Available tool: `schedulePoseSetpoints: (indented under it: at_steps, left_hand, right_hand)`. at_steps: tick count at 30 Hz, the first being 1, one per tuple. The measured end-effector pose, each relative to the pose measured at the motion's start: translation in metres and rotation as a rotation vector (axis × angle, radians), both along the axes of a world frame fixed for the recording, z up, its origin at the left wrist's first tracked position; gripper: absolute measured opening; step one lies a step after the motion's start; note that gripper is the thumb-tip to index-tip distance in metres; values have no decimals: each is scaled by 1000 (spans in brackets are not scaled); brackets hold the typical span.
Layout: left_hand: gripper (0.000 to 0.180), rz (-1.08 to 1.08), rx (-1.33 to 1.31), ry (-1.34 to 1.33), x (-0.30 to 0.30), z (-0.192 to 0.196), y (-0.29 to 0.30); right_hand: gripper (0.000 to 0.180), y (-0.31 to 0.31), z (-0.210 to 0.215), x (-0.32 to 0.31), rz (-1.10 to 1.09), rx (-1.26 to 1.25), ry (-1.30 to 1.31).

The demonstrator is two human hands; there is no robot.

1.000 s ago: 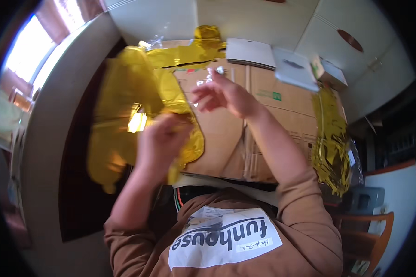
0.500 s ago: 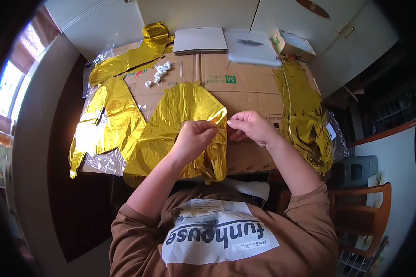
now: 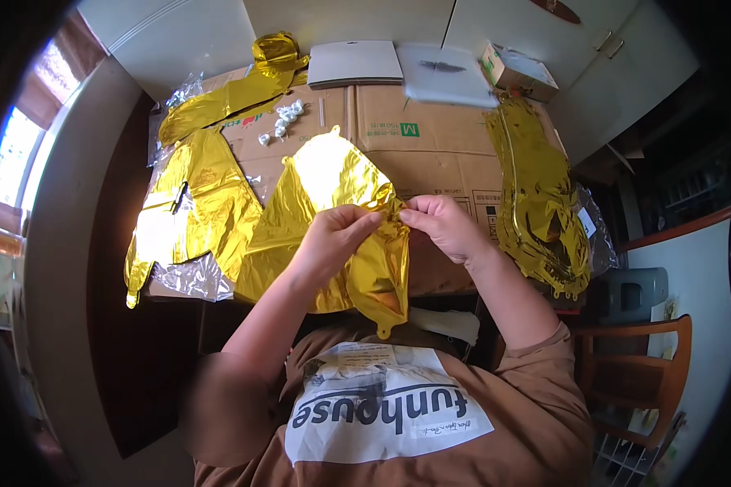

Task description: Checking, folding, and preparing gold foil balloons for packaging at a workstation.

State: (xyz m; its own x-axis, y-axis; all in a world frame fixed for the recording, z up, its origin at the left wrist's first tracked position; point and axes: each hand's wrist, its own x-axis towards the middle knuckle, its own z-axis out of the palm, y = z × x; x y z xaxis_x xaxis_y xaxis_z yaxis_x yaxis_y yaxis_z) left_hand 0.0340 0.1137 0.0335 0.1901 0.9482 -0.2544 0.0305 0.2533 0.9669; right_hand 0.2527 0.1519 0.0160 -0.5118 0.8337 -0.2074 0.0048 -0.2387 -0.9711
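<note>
Both hands are on the crumpled gold foil balloon (image 3: 333,211), flat and uninflated, which lies over the near edge of the flattened brown cardboard box (image 3: 430,154) that covers the worktop. My left hand (image 3: 329,239) pinches a fold of foil at the balloon's right edge, fingers pressed together on it. My right hand (image 3: 443,227) pinches the same fold from the other side, fingertips nearly touching the left ones. The balloon's lower lobe hangs off the worktop edge toward my lap, small tab at the bottom.

Progress, as I judge it: early to middle. This balloon is in hand, limp, with no air in it that I can see. To the left, more flat gold foil balloons (image 3: 191,207) lie partly on clear plastic wrappers (image 3: 187,276). To the right, a long gold foil pile (image 3: 540,195) lies on its own clear wrapper. So several pieces look unpacked and none looks filled.

Also on the cardboard: small white plastic bits (image 3: 284,118) at the far left, a grey flat booklet (image 3: 356,63), a small open carton (image 3: 518,66).
</note>
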Motion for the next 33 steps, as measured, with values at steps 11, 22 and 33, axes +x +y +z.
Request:
schedulePoseSetpoints:
  at_steps: [11, 22, 33]
  left_hand:
    - [9, 170, 5, -269, -95, 27, -39]
    - [14, -37, 32, -276, -87, 45, -64]
    - [19, -97, -39, -273, -63, 23, -81]
  right_hand:
    - [16, 13, -5, 46, -93, -272, -148]
    - [48, 26, 18, -31, 199, -136, -403]
    - [22, 52, 20, -34, 279, 315, -637]
